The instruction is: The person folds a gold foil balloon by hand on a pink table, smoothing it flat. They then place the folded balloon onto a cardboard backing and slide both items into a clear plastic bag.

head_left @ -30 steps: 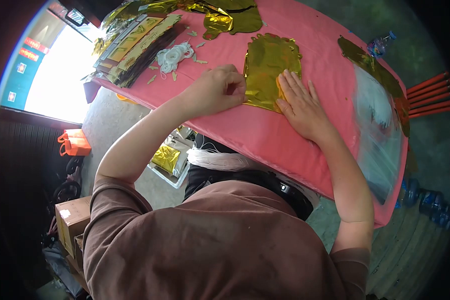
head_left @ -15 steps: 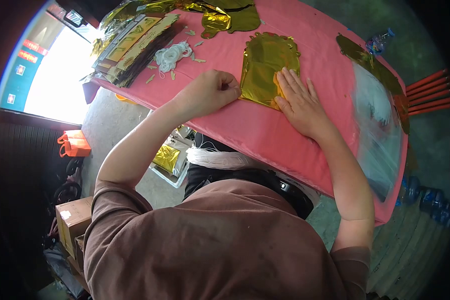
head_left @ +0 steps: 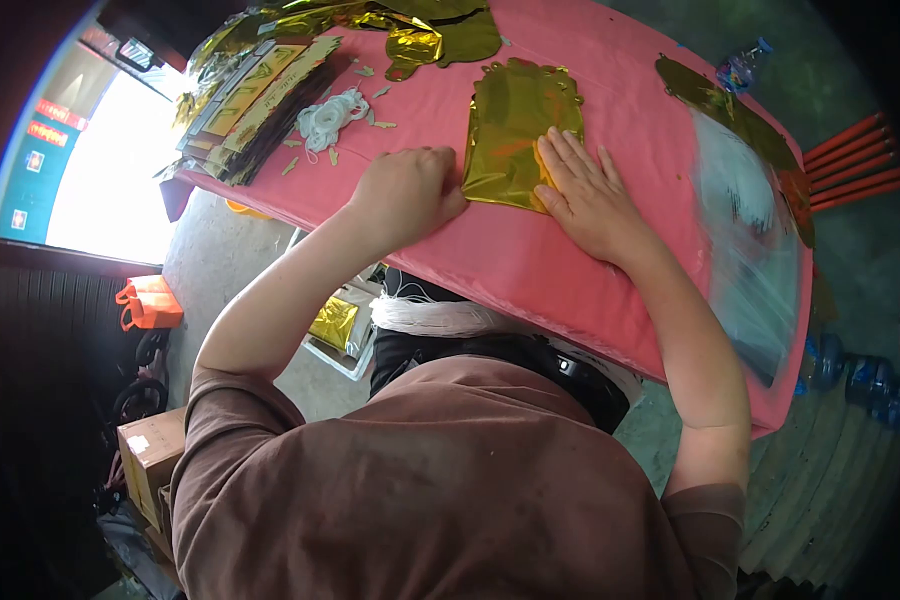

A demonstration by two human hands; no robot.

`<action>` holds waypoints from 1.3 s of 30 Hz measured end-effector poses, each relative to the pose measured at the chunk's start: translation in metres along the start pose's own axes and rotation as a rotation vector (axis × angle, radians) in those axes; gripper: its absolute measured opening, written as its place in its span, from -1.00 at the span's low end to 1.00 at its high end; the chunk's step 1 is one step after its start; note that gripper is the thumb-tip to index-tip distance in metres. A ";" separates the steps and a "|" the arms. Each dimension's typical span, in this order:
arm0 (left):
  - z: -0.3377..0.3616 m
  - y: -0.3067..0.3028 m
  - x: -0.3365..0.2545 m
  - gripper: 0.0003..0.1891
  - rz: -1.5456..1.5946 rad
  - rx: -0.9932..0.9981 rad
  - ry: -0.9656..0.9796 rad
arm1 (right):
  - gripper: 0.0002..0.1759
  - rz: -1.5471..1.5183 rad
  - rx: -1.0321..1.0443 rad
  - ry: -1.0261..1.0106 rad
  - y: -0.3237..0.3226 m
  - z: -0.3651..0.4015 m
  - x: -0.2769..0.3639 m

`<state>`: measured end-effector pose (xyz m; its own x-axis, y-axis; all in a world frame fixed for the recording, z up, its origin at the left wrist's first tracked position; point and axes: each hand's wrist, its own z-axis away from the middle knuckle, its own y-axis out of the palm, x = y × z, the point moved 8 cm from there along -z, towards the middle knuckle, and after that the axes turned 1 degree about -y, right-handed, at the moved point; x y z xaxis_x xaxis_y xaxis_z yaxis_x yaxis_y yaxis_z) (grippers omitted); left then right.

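A flat gold foil balloon (head_left: 515,125), wavy along its far edge, lies on the pink-covered table (head_left: 490,240). My left hand (head_left: 407,195) is closed at its near left corner, thumb and curled fingers pinching the foil there; the fingertips are partly hidden. Flat on the near right part of the foil rests my right hand (head_left: 592,200), fingers stretched out. An orange patch (head_left: 544,165) shows at the edge of that hand. Left of the foil are a bundle of white string (head_left: 332,118) and small scattered cut pieces (head_left: 382,124).
A stack of printed cards (head_left: 270,105) stands at the table's left, with more gold foil (head_left: 460,38) at the back. Clear plastic bags (head_left: 750,290) lie along the right edge. Below are a white crate (head_left: 345,365) and an orange bag (head_left: 150,300).
The camera view has shifted slightly. My left hand has turned, with its knuckles further over, still at the foil's corner. My right hand stays flat on the foil.
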<state>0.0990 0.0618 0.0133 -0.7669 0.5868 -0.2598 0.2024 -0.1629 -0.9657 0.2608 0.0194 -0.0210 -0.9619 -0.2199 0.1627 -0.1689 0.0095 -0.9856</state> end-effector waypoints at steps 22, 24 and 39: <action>-0.037 -0.018 0.012 -0.80 0.115 -0.288 0.478 | -0.35 0.018 0.029 -0.017 -0.001 -0.001 0.002; -0.041 -0.012 0.015 -0.80 0.122 -0.293 0.500 | -0.35 0.021 0.029 -0.014 -0.001 -0.001 0.002; -0.062 -0.008 0.016 -0.76 0.179 -0.244 0.488 | -0.35 0.026 0.020 -0.022 -0.002 0.000 0.003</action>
<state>0.1224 0.1214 0.0159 -0.3491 0.8747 -0.3363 0.4829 -0.1396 -0.8645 0.2584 0.0189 -0.0189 -0.9609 -0.2410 0.1361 -0.1392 -0.0042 -0.9903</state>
